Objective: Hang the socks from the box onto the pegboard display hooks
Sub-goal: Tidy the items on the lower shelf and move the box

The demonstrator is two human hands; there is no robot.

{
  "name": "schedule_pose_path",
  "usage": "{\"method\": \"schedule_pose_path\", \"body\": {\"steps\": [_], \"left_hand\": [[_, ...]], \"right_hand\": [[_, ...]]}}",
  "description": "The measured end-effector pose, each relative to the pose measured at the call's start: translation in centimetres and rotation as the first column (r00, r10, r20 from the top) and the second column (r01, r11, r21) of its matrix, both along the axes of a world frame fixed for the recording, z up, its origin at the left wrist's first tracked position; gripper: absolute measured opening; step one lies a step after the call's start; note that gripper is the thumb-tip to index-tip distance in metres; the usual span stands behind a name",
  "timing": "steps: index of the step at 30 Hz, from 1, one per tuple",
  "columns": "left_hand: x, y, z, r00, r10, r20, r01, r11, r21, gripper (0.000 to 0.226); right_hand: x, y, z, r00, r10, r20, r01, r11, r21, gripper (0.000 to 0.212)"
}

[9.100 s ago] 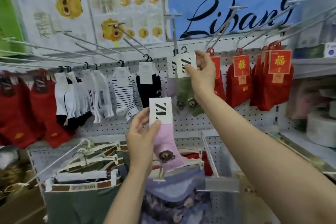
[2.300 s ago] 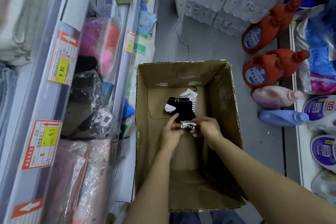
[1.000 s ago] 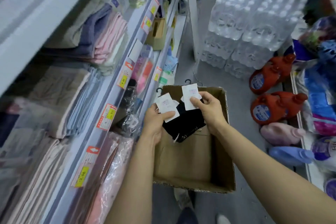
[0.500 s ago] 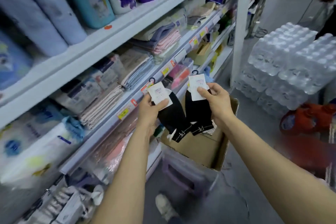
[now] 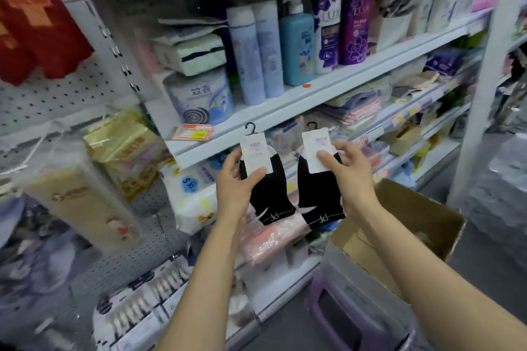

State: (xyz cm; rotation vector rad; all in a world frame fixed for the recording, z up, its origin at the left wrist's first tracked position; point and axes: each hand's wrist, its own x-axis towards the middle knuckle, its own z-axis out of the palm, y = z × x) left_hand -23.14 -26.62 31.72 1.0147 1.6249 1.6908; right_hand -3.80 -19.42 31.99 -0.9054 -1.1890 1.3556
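left hand [image 5: 235, 184] pinching left black sock pair [image 5: 266, 194] by its card | right hand [image 5: 349, 177] pinching right black sock pair [image 5: 319, 196] likewise | box [image 5: 422, 225] below right

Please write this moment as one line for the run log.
left hand: holds black socks | right hand: holds second pair | box: lower right | hung: not yet

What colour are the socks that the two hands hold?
Black, with white paper tags, seen in the head view: left sock pair, right sock pair.
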Motion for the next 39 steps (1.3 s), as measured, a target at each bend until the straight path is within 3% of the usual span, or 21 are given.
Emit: {"method": "schedule_pose_path", "body": {"steps": [14, 26, 35, 39], "left_hand": [[-15.0, -19.6, 2.8, 0.920, 0.382, -0.085, -0.368, 0.918, 0.146, 0.066], [-20.6, -30.9, 5.3, 0.684, 0.730, -0.004, -0.703, 0.661, 0.262, 0.060], [-23.6, -37.8, 7.4, 0.574, 0.818, 0.031, -0.782, 0.537, 0.317, 0.063], [-27.5, -41.9, 9.1, 0.556, 0.831, 0.018, -0.787, 0.519, 0.335, 0.063]], "right_hand": [[-19.9, -14.6, 2.2, 0.951, 0.297, -0.088, -0.284, 0.950, 0.128, 0.021], [-32.2, -20.9, 5.4, 0.757, 0.648, -0.084, -0.607, 0.745, 0.277, 0.028], [-38.2, -27.9, 8.5, 0.622, 0.779, -0.078, -0.726, 0.611, 0.316, 0.033], [-41.9, -32.1, 10.1, 0.619, 0.781, -0.083, -0.716, 0.605, 0.349, 0.032]]}}
